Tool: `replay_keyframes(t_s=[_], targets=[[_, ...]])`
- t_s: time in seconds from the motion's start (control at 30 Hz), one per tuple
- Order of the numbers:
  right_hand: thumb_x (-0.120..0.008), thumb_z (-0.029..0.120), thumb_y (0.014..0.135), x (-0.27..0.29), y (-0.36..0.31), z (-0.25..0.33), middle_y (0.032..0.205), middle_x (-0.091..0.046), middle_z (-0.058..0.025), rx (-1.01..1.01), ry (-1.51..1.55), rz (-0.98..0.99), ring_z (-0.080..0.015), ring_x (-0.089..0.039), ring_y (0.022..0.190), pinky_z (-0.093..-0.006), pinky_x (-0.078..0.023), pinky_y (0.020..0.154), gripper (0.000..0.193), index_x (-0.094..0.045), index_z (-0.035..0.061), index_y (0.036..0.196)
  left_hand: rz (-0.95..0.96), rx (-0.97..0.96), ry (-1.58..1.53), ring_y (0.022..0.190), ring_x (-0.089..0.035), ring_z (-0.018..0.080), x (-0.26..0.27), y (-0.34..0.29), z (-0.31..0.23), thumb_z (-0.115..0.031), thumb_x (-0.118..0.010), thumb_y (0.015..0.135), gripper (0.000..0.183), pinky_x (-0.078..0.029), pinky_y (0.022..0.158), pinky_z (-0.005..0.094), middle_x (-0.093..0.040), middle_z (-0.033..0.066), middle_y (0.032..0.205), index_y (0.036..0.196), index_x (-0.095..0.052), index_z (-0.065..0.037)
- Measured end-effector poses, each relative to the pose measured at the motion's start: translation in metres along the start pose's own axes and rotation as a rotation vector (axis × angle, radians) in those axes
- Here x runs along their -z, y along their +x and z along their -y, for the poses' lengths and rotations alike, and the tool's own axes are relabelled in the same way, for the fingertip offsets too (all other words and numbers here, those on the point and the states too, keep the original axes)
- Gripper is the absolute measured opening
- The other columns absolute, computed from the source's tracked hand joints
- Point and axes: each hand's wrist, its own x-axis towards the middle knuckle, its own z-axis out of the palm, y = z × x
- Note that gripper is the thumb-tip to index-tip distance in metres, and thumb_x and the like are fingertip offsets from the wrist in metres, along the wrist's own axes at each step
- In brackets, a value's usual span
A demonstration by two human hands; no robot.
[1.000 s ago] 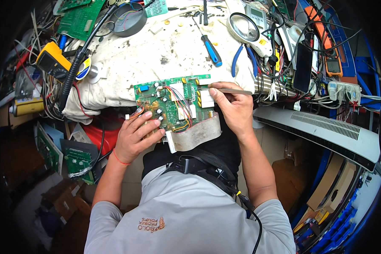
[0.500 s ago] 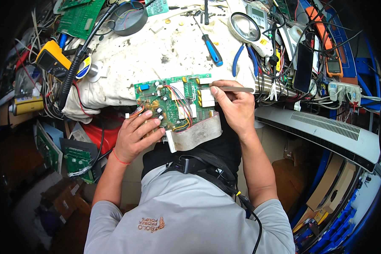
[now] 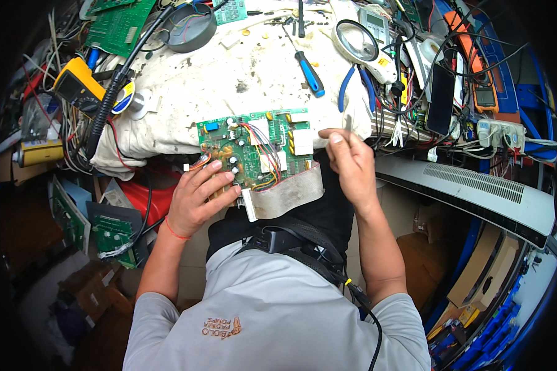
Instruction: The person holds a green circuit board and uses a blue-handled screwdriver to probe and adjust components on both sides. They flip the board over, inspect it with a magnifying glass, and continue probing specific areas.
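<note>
Grey shirt [image 3: 303,309], 6 o'clock: short rows of orange-brown lettering [image 3: 216,328] beside a small emblem [image 3: 234,328].
Handheld magnifier [image 3: 372,62], 1 o'clock: yellow sticker [image 3: 383,62], too small to read from here.
White spool [image 3: 140,105], 10 o'clock: yellow-and-blue label [image 3: 123,99], likewise.

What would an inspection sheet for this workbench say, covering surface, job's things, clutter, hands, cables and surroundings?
Surface: stained white cloth, dark-speckled.
Job's things: green rectangular circuit board at the cloth's near edge; flat grey ribbon cable curving along its near side.
Clutter: blue-and-black screwdriver, blue-handled metal pliers, white-framed round magnifier, yellow-and-black multimeter.
Hands: bare left hand on the board's near-left corner; bare right hand holding a slim grey metal tool, apart from the board.
Cables: white wire bundle hanging right of the cloth.
Surroundings: long white slotted casing, right.
</note>
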Motion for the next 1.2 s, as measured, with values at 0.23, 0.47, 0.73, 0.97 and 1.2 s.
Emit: replay_keyframes(t_s=[0.23, 0.47, 0.73, 0.97, 1.2], targets=[[-0.065, 0.052, 0.099, -0.012, 0.003, -0.01, 0.069, -0.065, -0.0076, -0.081, -0.309, 0.115, -0.014, -0.058, 0.068, -0.034, -0.048, 0.065, 0.057, -0.073, -0.0043, 0.095, -0.006, 0.021, -0.027, 0.132, -0.056, 0.0295, -0.004, -0.006, 0.002, -0.01, -0.079, 0.083, 0.042, -0.051, 0.108, 0.0456, -0.059, 0.0035, 0.135, 0.122, -0.071, -0.025], [-0.064, 0.043, 0.103, -0.031, 0.005, -0.021, 0.074, -0.067, -0.0012, -0.24, 0.353, 0.143, -0.0056, -0.054, 0.066, -0.0257, -0.043, 0.058, 0.049, -0.074, -0.0046, 0.093, -0.411, 0.551, -0.007, 0.124, -0.054, 0.0334, -0.026, -0.026, -0.015, 0.01, -0.079, 0.069, 0.076, -0.048, 0.106, 0.0448, -0.044, 0.0133, 0.135, 0.137, -0.051, -0.009], [-0.061, 0.038, 0.106, -0.031, 0.001, -0.008, 0.083, -0.07, -0.0049, -0.3, 0.424, 0.239, -0.0074, -0.059, 0.067, -0.0241, -0.045, 0.057, 0.045, -0.073, -0.0049, 0.099, -0.76, 1.044, -2.469, 0.129, -0.061, 0.0333, -0.044, -0.018, -0.032, -0.056, -0.051, 0.105, 0.067, -0.057, 0.099, 0.0532, -0.061, 0.0139, 0.143, 0.152, -0.045, -0.008], [-0.06, 0.047, 0.104, -0.02, 0.003, 0.013, 0.078, -0.071, -0.0113, -0.111, -0.248, 0.233, -0.015, -0.063, 0.073, -0.0339, -0.051, 0.07, 0.055, -0.073, -0.005, 0.091, -0.424, 1.098, -1.954, 0.12, -0.066, 0.0288, -0.038, -0.017, -0.014, -0.018, -0.07, 0.095, 0.05, -0.058, 0.095, 0.0544, -0.064, 0.0122, 0.131, 0.14, -0.049, -0.007], [-0.056, 0.025, 0.1, -0.001, 0.044, 0.053, 0.099, -0.071, -0.0275, 0.282, -0.566, -0.064, -0.0465, -0.068, 0.094, -0.049, -0.054, 0.087, 0.037, -0.066, -0.0034, 0.122, -0.69, 0.986, -1.933, 0.121, -0.064, 0.0257, -0.003, -0.019, -0.033, -0.016, -0.073, 0.089, 0.06, -0.05, 0.109, 0.044, -0.065, 0.0112, 0.129, 0.142, -0.048, -0.002]])
